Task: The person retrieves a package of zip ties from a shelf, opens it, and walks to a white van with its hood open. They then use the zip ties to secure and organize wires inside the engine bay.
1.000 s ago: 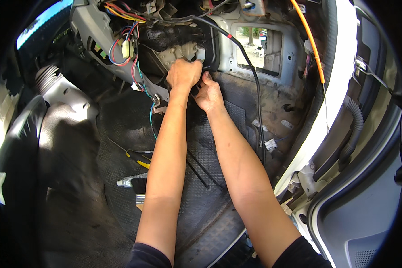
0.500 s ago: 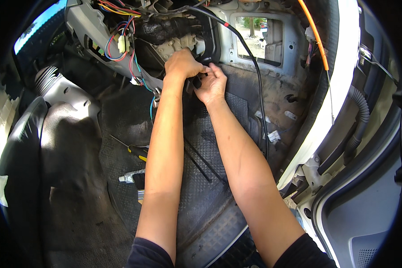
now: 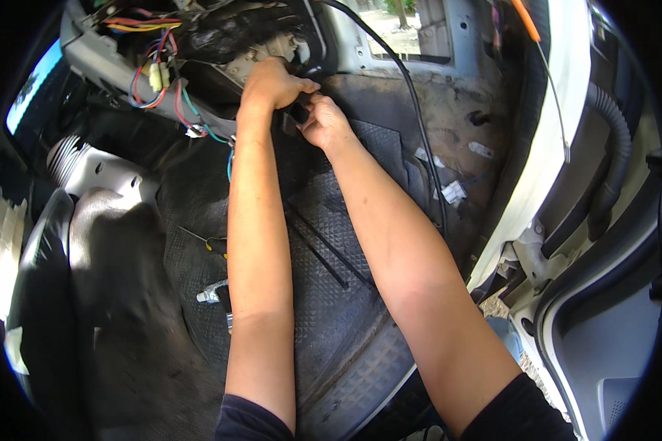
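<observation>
Both my hands are together low under the opened dashboard. My left hand [image 3: 267, 87] is bent over at the wrist, thumb reaching right and its other fingers mostly hidden behind the hand. Palm toward me, my right hand [image 3: 324, 122] has its fingers curled up close to the left thumb. Between the two hands shows a small black part [image 3: 299, 112]; its kind and what the fingertips grip cannot be made out. Just above sits a pale metal bracket [image 3: 261, 57]. Coloured wires with a pale connector [image 3: 157, 76] hang left of my hands.
A yellow-and-black-handled tool [image 3: 215, 246] and a clear tube [image 3: 210, 293] lie on the black floor mat [image 3: 198, 264]. Two thin black rods [image 3: 324, 253] run between my forearms. A black cable [image 3: 415, 95] hangs at right, near an orange cable [image 3: 526, 20] and the white door frame [image 3: 518, 198].
The view has shifted, so the dashboard and my hands sit higher and further left in the picture. Both hands stay together at the same place beneath the dashboard.
</observation>
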A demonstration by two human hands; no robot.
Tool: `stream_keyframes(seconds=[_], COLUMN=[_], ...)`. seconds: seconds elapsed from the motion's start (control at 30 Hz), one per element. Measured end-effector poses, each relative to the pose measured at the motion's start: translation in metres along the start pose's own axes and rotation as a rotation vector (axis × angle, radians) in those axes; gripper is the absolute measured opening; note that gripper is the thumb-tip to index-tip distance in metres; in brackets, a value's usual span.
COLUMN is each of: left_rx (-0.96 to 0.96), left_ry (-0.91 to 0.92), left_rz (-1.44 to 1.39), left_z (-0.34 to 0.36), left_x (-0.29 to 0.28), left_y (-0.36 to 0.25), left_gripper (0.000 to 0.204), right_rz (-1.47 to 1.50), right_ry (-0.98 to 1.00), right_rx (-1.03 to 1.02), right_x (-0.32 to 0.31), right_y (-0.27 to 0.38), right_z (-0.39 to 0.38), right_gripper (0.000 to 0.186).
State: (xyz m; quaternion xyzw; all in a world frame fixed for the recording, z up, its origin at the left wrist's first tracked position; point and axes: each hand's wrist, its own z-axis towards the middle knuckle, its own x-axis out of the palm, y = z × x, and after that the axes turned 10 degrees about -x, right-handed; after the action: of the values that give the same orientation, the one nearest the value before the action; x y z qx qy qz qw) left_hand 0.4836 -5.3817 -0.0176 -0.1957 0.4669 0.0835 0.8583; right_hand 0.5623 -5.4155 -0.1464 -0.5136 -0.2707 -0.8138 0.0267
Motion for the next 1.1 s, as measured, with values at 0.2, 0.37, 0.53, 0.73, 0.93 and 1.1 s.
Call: stream_keyframes(seconds=[0.2, 0.37, 0.53, 0.73, 0.93, 1.1], left_rx=[0.004, 0.036, 0.050, 0.007, 0.006, 0.007], left_ry=[0.023, 0.084, 0.064, 0.072, 0.085, 0.071], left_rz=[0.005, -0.101, -0.129, -0.134, -0.152, -0.153], left_z=[0.006, 0.012, 0.011, 0.004, 0.001, 0.000], left_x=[0.002, 0.006, 0.005, 0.002, 0.000, 0.000], left_y=[0.003, 0.010, 0.010, 0.005, 0.001, 0.000], left_gripper=[0.058, 0.058, 0.054, 0.052, 0.050, 0.045], right_rz=[0.146, 0.173, 0.150, 0.129, 0.129, 0.147], right_ry=[-0.021, -0.013, -0.027, -0.049, -0.048, -0.057], right_rx=[0.027, -0.017, 0.023, -0.013, -0.037, -0.048], right_x=[-0.003, -0.005, 0.000, 0.004, 0.006, 0.008], right_y=[-0.006, -0.007, -0.003, 0.001, 0.005, 0.005], right_z=[0.007, 0.010, 0.009, 0.003, -0.001, -0.002], right_gripper=[0.023, 0.025, 0.026, 0.029, 0.033, 0.032])
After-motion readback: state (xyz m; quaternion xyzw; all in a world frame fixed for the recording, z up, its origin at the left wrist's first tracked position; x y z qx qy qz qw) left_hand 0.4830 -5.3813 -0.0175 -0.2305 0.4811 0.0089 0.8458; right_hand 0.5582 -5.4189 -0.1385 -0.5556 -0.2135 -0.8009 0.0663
